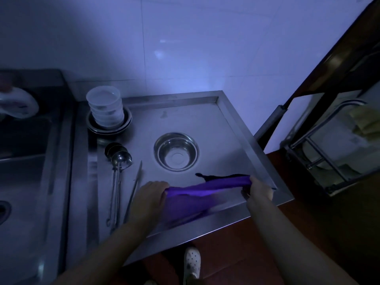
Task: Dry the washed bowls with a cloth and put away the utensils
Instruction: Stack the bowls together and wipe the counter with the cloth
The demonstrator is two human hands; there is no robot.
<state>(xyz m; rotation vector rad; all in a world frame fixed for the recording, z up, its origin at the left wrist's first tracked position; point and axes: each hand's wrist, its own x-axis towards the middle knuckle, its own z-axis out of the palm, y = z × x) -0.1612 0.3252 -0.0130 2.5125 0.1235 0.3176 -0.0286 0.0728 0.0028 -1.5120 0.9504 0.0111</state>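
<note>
Dim bluish light falls on a steel counter (236, 124) with a raised rim, set against a white tiled wall. Nearest, the person's left hand (151, 195) and right hand (259, 189) each grip one end of a purple cloth (205, 187), fingers curled round the bunched fabric, so that it stretches between them just above the counter's near edge, with its lower part sagging toward the person. The cloth looks soft, light and limp; held at both ends it is under control, and it will likely need gathering into one palm for wiping.

Left of the left hand lie a thin straight utensil (134, 188) and long-handled ladles (118, 161), handles pointing near; they are probably slick and best picked up by the handles. Farther in, a lone steel bowl (176, 151) sits upright in the open middle, nothing blocking a reach to it; it is rigid and light, possibly wet and slippery, and its rim offers the surest hold. At the far left stands a stack of pale bowls (106, 109) on steel plates (109, 126), apt to topple if taken from low down. A sink (24, 140) lies left; a dish rack (329, 153) stands right.
</note>
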